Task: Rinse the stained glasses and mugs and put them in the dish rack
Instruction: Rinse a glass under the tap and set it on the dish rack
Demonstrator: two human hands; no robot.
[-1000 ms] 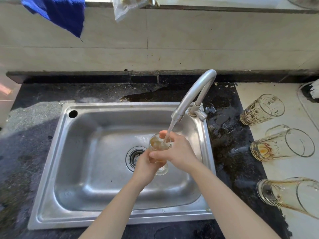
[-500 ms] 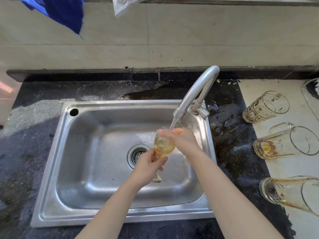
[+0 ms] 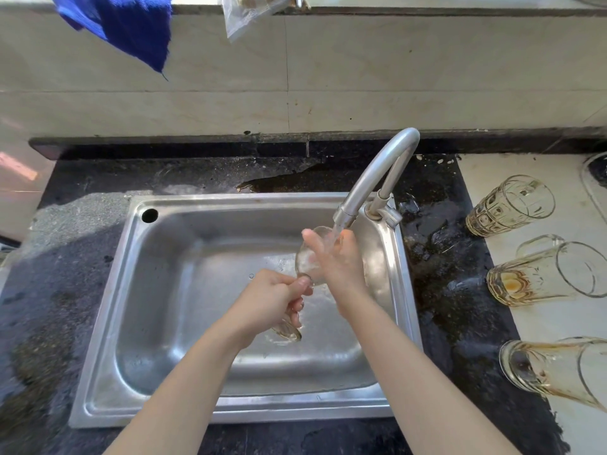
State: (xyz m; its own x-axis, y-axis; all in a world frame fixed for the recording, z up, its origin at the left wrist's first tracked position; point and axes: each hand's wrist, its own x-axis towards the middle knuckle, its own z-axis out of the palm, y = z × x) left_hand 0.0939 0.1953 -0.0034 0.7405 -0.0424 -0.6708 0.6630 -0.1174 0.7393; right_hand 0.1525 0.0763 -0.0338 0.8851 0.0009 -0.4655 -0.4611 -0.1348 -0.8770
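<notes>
The wine glass point(image 3: 306, 261) is tilted under the tap point(image 3: 371, 177), axis 7 to 1 o'clock; stem gripped by the left hand point(image 3: 269, 300), bowl cupped by the right hand point(image 3: 341, 264).

A single wide-angle camera, worn on the head, looks forward and steeply down from near the front rim of the sink point(image 3: 108, 323), which fills the centre. The faucet point(image 3: 377, 178) rises at 1 o'clock, the wall point(image 3: 361, 77) crosses 12 o'clock, and glasses point(image 3: 542, 274) lie at 3 o'clock.
</notes>
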